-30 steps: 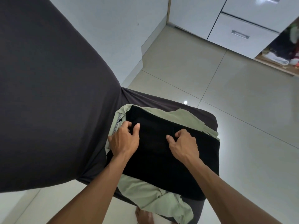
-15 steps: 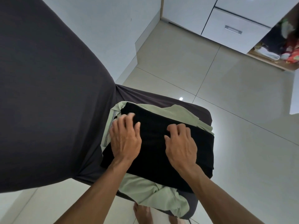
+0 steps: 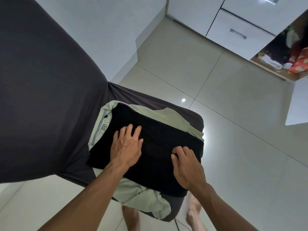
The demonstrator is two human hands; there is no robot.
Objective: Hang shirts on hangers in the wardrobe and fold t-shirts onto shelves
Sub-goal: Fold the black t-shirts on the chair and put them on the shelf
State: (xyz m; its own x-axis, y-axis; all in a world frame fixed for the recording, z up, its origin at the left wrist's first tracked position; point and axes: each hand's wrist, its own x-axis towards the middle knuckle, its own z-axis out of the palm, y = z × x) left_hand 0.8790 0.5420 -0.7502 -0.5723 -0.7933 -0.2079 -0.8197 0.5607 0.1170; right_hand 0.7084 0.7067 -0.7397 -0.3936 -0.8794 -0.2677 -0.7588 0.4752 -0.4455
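Note:
A folded black t-shirt (image 3: pixel 158 135) lies on top of a crumpled light green shirt (image 3: pixel 143 197), both on the seat of a chair draped in a dark grey cover (image 3: pixel 150 100). My left hand (image 3: pixel 126 147) presses flat on the left half of the black t-shirt, fingers straight and spread. On its right half, near the edge, my right hand (image 3: pixel 188 167) has its fingers curled into the fabric.
The covered chair back (image 3: pixel 41 80) fills the left of the view. White drawers (image 3: pixel 238 34) and an open wardrobe compartment (image 3: pixel 283 52) with folded clothes stand at the far right across the tiled floor. My bare feet (image 3: pixel 193 212) are below the seat.
Both hands first pinched the black t-shirt, then flattened on it. Now the left hand has slid toward the middle and the right hand has moved to the right edge and curled its fingers.

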